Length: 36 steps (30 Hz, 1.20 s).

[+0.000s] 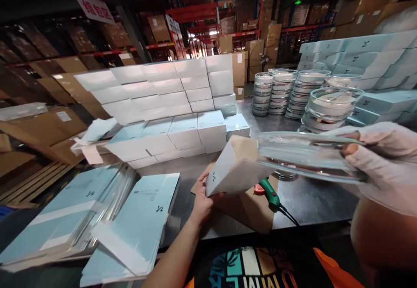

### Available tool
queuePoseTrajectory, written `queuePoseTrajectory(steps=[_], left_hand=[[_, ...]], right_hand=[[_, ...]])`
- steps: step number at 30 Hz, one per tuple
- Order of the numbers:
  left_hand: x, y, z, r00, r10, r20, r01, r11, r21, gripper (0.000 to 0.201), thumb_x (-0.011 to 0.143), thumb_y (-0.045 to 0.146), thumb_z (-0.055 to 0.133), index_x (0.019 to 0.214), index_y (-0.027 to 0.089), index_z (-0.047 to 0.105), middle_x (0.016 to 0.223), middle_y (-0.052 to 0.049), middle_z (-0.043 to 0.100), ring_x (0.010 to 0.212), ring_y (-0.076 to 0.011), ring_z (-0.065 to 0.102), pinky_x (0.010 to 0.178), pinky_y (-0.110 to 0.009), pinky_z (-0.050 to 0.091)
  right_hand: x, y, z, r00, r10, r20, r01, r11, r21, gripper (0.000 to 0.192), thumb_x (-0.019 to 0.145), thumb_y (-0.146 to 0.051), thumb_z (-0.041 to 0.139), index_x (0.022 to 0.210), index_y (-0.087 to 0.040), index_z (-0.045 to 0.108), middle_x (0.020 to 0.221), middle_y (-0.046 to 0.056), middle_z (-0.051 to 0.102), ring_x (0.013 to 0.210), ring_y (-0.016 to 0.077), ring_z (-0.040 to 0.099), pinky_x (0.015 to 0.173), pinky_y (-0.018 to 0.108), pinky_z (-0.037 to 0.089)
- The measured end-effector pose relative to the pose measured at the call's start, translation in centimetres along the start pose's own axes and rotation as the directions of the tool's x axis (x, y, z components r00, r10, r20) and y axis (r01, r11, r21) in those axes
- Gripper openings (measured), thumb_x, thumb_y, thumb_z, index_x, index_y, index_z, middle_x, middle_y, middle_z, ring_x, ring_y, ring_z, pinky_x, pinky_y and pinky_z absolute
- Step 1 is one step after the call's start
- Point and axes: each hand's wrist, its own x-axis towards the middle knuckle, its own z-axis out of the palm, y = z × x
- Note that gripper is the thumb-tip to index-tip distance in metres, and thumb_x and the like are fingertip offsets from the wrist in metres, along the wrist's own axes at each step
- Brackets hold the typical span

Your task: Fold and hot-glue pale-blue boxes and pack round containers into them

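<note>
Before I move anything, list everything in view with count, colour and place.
Held box: one, white, tan inside, centre
Held glassware: count unclear, clear, right of the box
Glassware stacks: at least four, clear, back right
Left boxes: many, white and pale blue, stacked
Right boxes: many, pale blue, stacked far right
Flat cartons: two piles, pale blue and white, front left
Corded tool: one, green and red, below the glassware
Board: one, brown, on the table
Table: one, grey metal
Shipping cartons: many, brown, background
Sign: one, white and red, upper left
Left hand: one, bare, on the box
Right hand: one, white-gloved, on the glassware
</note>
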Motion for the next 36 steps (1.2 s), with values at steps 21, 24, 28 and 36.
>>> queuePoseTrajectory(steps=[21, 24, 28, 36], left_hand=[[-2.1, 0.9, -0.6, 0.924, 0.305, 0.231, -0.362, 0.891, 0.274, 0.115, 0.078, 0.061, 0.09, 0.169, 0.033, 0.025, 0.141, -0.016, 0.062, 0.131, -0.0354, 0.064, 0.111, -0.057, 0.053], [-1.8, 4.0, 1.1, 0.787, 0.532, 0.312, -0.61, 0.747, 0.265, 0.073, 0.09, 0.064, 0.077, 0.152, 0.029, 0.059, 0.145, -0.016, 0.058, 0.137, -0.0357, 0.058, 0.116, -0.054, 0.049], [-2.4, 6.5, 3.9, 0.766, 0.583, 0.271, -0.643, 0.704, 0.301, 0.041, 0.104, 0.056, 0.061, 0.097, 0.02, 0.079, 0.122, -0.013, 0.065, 0.12, -0.0295, 0.063, 0.104, -0.043, 0.055], [-2.5, 4.1, 2.7, 0.775, 0.615, 0.148, -0.619, 0.688, 0.379, 0.055, 0.098, 0.063, 0.066, 0.137, 0.025, 0.065, 0.136, -0.014, 0.069, 0.133, -0.0309, 0.065, 0.109, -0.046, 0.056]], right_hand=[[-11.3, 12.5, 4.9, 0.897, 0.102, 0.431, -0.011, 0.978, -0.208, 0.082, 0.091, -0.07, 0.074, 0.156, -0.025, 0.054, 0.167, 0.016, 0.05, 0.158, 0.0377, 0.044, 0.133, 0.059, 0.034], [-13.6, 13.1, 6.7, 0.93, 0.124, 0.346, -0.071, 0.984, -0.162, 0.083, 0.088, -0.072, 0.076, 0.153, -0.023, 0.06, 0.167, 0.017, 0.05, 0.16, 0.0387, 0.041, 0.133, 0.058, 0.033], [-13.5, 12.7, 8.3, 0.888, 0.324, 0.328, -0.33, 0.943, -0.037, 0.081, 0.082, -0.091, 0.063, 0.118, -0.021, 0.083, 0.133, 0.018, 0.076, 0.133, 0.0416, 0.066, 0.114, 0.056, 0.054], [-13.7, 13.0, 10.5, 0.931, 0.355, 0.082, -0.342, 0.93, -0.134, 0.044, 0.083, -0.036, 0.07, 0.125, -0.022, 0.068, 0.127, 0.01, 0.075, 0.124, 0.0289, 0.068, 0.112, 0.046, 0.054]])
